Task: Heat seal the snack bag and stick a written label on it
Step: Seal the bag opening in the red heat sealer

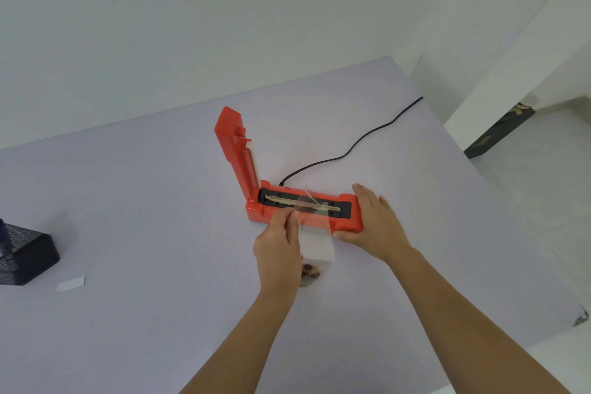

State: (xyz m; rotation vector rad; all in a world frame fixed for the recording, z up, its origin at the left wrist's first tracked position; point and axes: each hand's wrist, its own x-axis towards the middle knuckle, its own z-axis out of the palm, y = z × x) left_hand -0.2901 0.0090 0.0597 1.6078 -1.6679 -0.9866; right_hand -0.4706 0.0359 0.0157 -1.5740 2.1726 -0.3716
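A red heat sealer (270, 201) lies on the lilac table, its lid (235, 150) standing upright at the left end. A clear snack bag (316, 233) lies with its open top across the sealing strip; brown snacks (310, 271) sit at its bottom end. My left hand (279, 245) pinches the bag's left edge by the sealer. My right hand (372, 222) rests flat over the sealer's right end, thumb against its front side.
A black power cord (351, 147) runs from the sealer's back toward the table's far right corner. A dark mesh holder (22, 254) stands at the left edge, with a white label strip (71, 284) lying just right of it. The table's right edge drops off to a pale floor.
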